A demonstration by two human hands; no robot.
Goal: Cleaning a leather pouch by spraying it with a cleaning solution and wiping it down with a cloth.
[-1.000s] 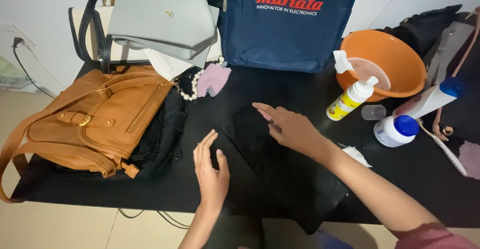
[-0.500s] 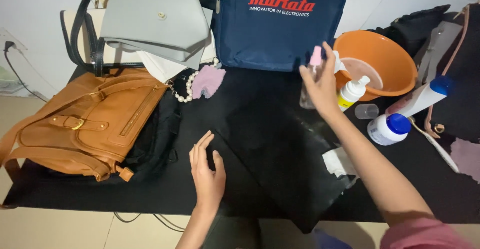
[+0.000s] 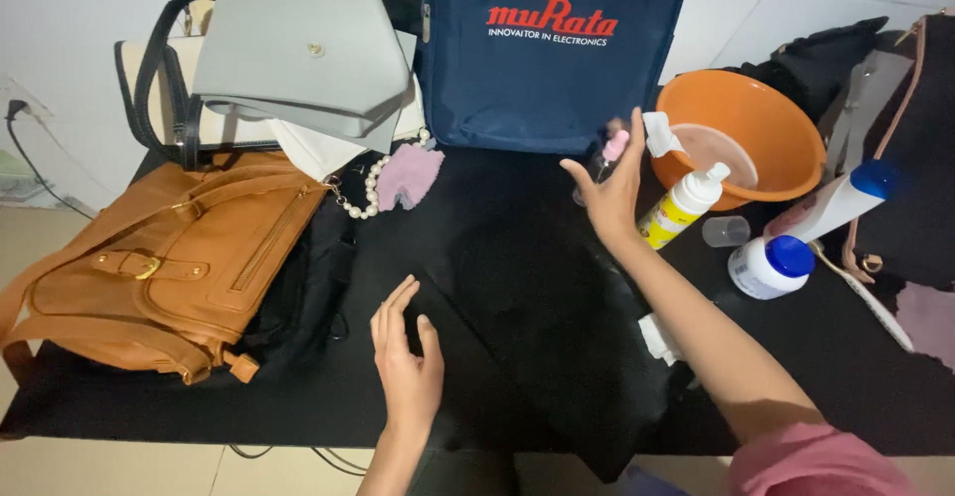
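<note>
Nearest the camera, at 6 o'clock: left hand (image 3: pixel 406 369) flat on the black table (image 3: pixel 119 396), fingers loosely spread, holding nothing, just touching the near corner of the black bag (image 3: pixel 542 297) lying flat at centre. White tissue (image 3: pixel 657 338) at 4 o'clock, tucked by the right forearm at the bag's edge.

Further out, at 1 o'clock: right hand (image 3: pixel 609 198) raised above the bag, fingers closed round a small clear spray bottle (image 3: pixel 605 158) with pink top. Blurred, so nozzle direction unclear.

Right side, 2 to 3 o'clock: yellow-and-white pump bottle (image 3: pixel 679 205) just beside the right hand, small clear cap (image 3: pixel 726 230), white jar with blue lid (image 3: pixel 769 264), white tube with blue cap (image 3: pixel 836 200), orange basin (image 3: pixel 741 136) behind them.

Left side, 9 to 10 o'clock: tan leather handbag (image 3: pixel 164 257), pearl chain (image 3: pixel 370 190), pink cloth (image 3: pixel 407 175).

Far edge, 11 to 12 o'clock: grey flap bag (image 3: pixel 298 53), navy tote (image 3: pixel 552 53).

Risks, as judged:
- Knuckles or wrist clipping the pump bottle: very close, tall, tips easily.
- Spray drifting onto the navy tote or tan handbag if aimed off the black bag.
- Black bag overhanging the near edge; could slide off if the left hand lifts.
</note>
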